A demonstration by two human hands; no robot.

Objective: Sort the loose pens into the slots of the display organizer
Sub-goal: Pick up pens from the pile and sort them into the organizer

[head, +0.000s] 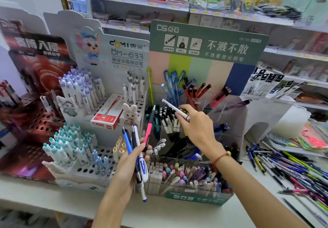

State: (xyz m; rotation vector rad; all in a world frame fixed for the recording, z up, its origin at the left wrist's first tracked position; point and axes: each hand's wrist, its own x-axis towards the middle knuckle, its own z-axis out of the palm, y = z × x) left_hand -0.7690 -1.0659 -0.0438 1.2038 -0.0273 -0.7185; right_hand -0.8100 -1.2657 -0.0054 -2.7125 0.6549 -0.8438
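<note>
White laminate forms the bench (53,197) that carries all displays. At centre stands the display organizer (209,47), green-headed, with clear acrylic slots (229,110) stepped in tiers; the rear slots hold blue and red pens, the middle tier black-and-white pens (168,119), the front tray mixed pastel pens. To the right, the loose pens (292,172) lie heaped on the bench, well apart from the slots. Beside the organizer on the left, a perforated white rack (99,158) holds capped pens upright.

Hands: the left hand (129,164) grips a fanned bundle of pens (138,149), among them a blue one, a black one, a white one and one with a pink grip. The right hand (193,121) pinches a single white pen (174,109), tilted, above the middle tier.

Step in hand, as judged: placement of one pen from the bundle. The next move calls for matching the white pen to a like-stocked slot, probably the black-and-white group, then lowering it end-first between the acrylic walls without dislodging neighbours.
</note>
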